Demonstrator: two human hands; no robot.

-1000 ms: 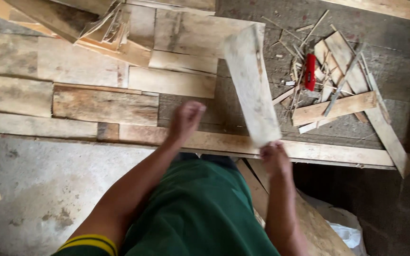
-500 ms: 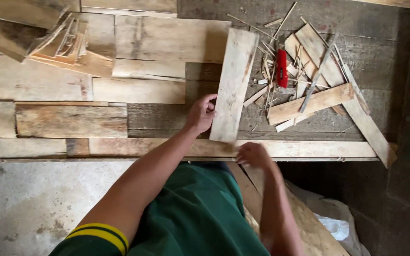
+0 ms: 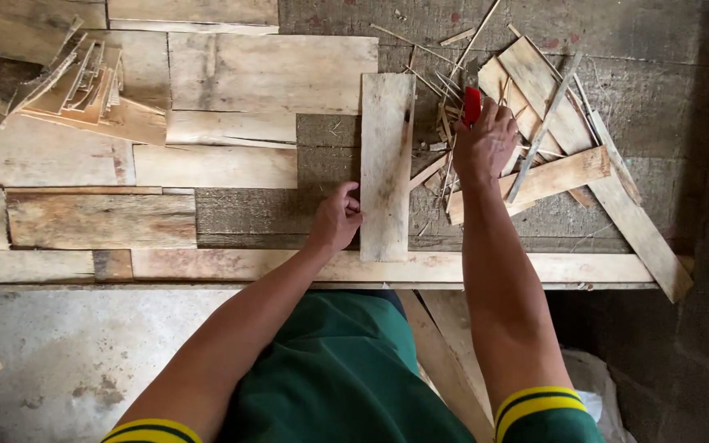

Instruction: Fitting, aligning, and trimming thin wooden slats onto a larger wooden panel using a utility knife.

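Workbench [image 3: 584,49] of rough grey boards, littered with offcuts: left hand [image 3: 336,220] presses fingers against the upright plank [image 3: 386,164], lying flat mid-bench; right hand [image 3: 486,141] closes on a red-handled tool [image 3: 472,105] among splinters [image 3: 441,123]; plank placed, no work on it evident yet

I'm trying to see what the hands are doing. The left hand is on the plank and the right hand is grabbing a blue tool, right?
Not quite. The tool is red, not blue, as the head view shows. The left hand does touch the plank, and the right hand is on the tool.
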